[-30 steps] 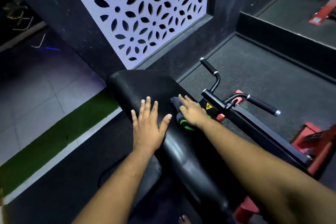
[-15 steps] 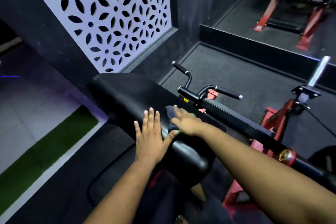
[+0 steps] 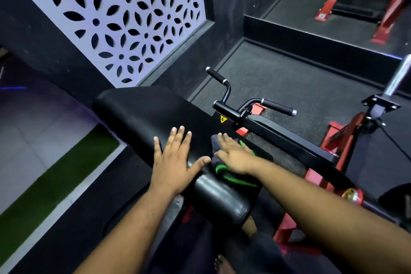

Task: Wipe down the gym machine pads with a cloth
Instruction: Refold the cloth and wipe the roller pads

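The right hand (image 3: 235, 155) lies flat, fingers straight, pressing a dark cloth with green trim (image 3: 231, 173) onto the right side of the long black pad (image 3: 142, 113), near its close end. The left hand (image 3: 175, 160) rests open and flat on the pad just beside it, thumb almost touching the cloth, holding nothing. The pad's long axis runs away up and to the left, so most of the unwiped length likely lies ahead of the right hand, which is the one on the cloth.
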`<state>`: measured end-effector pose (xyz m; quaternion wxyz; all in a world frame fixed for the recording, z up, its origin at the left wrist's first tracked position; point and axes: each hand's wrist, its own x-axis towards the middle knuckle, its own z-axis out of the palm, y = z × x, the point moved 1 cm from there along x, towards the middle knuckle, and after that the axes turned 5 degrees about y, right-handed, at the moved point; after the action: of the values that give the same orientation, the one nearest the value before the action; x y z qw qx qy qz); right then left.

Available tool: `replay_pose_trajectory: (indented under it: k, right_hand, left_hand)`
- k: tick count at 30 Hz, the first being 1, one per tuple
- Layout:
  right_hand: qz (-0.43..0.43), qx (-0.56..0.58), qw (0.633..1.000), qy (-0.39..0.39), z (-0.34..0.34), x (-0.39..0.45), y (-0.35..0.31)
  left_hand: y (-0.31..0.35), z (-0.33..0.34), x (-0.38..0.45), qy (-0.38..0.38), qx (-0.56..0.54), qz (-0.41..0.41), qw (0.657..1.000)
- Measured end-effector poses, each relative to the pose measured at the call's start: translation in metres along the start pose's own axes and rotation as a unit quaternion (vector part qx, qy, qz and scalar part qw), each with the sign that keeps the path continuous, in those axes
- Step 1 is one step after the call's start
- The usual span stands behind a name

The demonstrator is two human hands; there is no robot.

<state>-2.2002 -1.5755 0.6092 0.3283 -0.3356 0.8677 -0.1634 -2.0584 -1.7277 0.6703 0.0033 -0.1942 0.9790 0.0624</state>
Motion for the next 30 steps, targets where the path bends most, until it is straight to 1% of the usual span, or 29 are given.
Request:
replay_pose_trajectory:
  k: [2,3,5,6,8,12,14,16,18,20,21,23,25,27,30]
  right_hand:
    - [-0.046,-0.019,0.999,-0.017,0.001,-0.031,0.004]
    - [-0.043,-0.021,0.998,-0.033,0.001,-0.037,0.018]
    - [0.005,0.004,0.998,-0.055,0.002,-0.029,0.053]
    - [0.022,0.023,0.998,-0.05,0.001,-0.017,0.063]
    - [0.032,0.039,0.999,-0.021,0.001,0.02,0.062]
    - [0.032,0.025,0.996,0.076,-0.006,0.11,0.014]
    - [0.015,0.0,0.996,0.086,-0.013,0.14,-0.004]
    - [0.0,-0.022,0.997,0.076,-0.011,0.14,-0.004]
    - [-0.016,0.002,0.999,0.039,-0.006,0.114,0.013]
    - [-0.046,0.034,0.998,-0.01,0.001,0.085,0.043]
    - [-0.056,0.043,0.997,-0.022,0.006,0.074,0.058]
    - [-0.061,0.047,0.997,-0.008,0.014,0.072,0.067]
    - [-0.043,0.044,0.998,0.021,0.016,0.098,0.051]
    - [-0.03,0.063,0.997,0.033,0.007,0.139,0.021]
    - [-0.059,0.096,0.993,0.04,-0.009,0.191,-0.015]
  left_hand:
    - [-0.006,-0.004,0.016,-0.011,0.019,-0.001,1.0]
    - [-0.008,-0.004,0.022,-0.031,0.032,-0.001,0.999]
    - [-0.008,-0.004,0.029,-0.047,0.055,0.01,0.997]
    - [-0.007,-0.004,0.029,-0.045,0.06,0.014,0.997]
    - [-0.005,-0.004,0.031,-0.041,0.066,0.015,0.997]
    - [-0.005,-0.007,0.033,-0.047,0.079,0.021,0.996]
    - [-0.005,-0.006,0.035,-0.049,0.078,0.019,0.996]
    - [-0.005,-0.005,0.033,-0.046,0.075,0.017,0.996]
    - [-0.005,-0.005,0.032,-0.041,0.071,0.016,0.997]
    - [-0.004,-0.006,0.032,-0.043,0.07,0.01,0.997]
    - [-0.003,-0.005,0.032,-0.045,0.073,0.011,0.996]
    - [-0.002,-0.005,0.032,-0.043,0.072,0.012,0.996]
    - [-0.003,-0.005,0.034,-0.041,0.074,0.012,0.996]
    - [-0.004,-0.005,0.036,-0.043,0.08,0.012,0.996]
    - [-0.004,-0.003,0.037,-0.043,0.088,0.012,0.995]
